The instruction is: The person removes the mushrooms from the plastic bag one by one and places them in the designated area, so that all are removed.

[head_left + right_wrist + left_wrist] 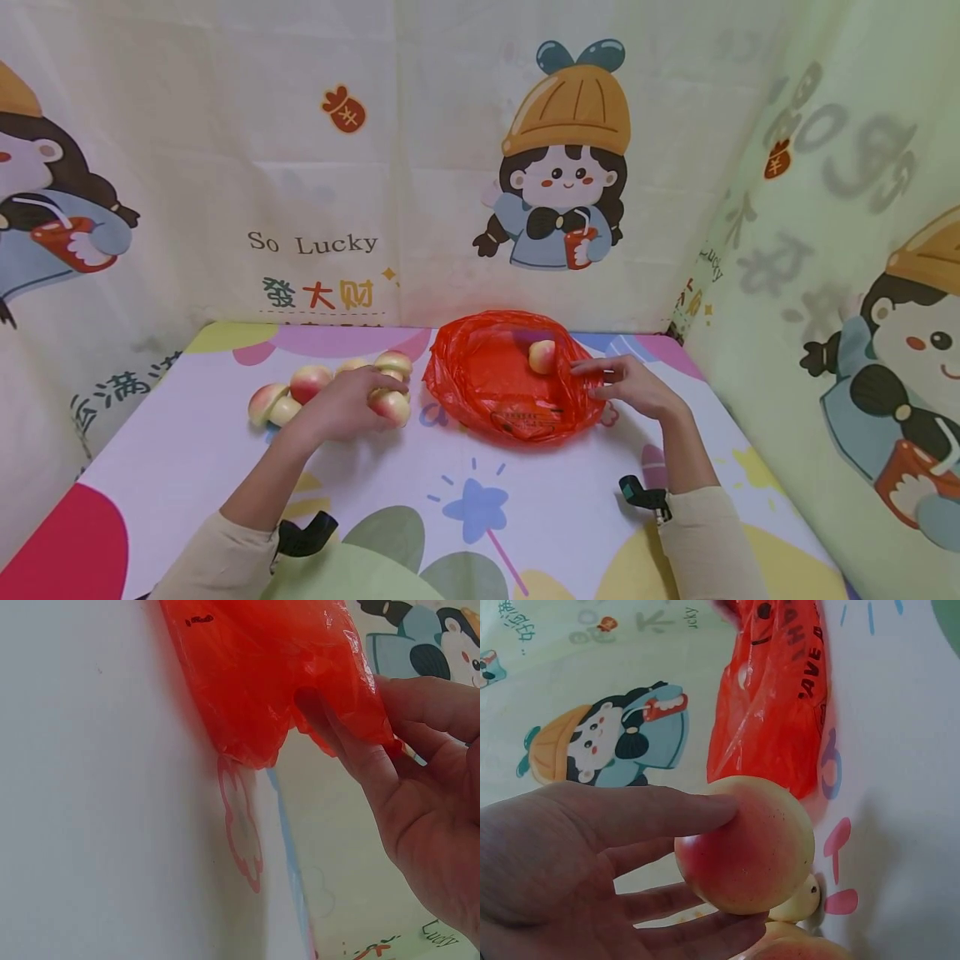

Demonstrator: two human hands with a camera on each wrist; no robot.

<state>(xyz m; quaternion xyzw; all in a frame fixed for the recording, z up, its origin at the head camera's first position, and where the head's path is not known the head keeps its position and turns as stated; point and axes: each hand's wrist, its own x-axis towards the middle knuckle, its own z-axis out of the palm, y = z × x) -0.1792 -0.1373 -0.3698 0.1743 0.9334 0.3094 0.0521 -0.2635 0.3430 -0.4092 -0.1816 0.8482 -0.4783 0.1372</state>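
My left hand (347, 407) holds a round red-and-yellow peach (746, 844) between thumb and fingers, left of a red plastic bag (448, 392). Beneath and behind that hand lie several more peaches (310, 383), partly hidden by it. The bag stands open on the table with its mouth spread wide, and one peach (542, 357) shows inside near its right side. At the bag's right rim, my right hand (637, 387) pinches the thin plastic; the right wrist view shows the thumb on one side of the film and the fingers (435, 705) on the other.
The table (555, 500) has a printed cover with colourful shapes. A printed cloth (435, 208) hangs along its back edge, and another cloth (847, 250) runs down the right side. Dark wrist devices (306, 535) sit at both sleeves.
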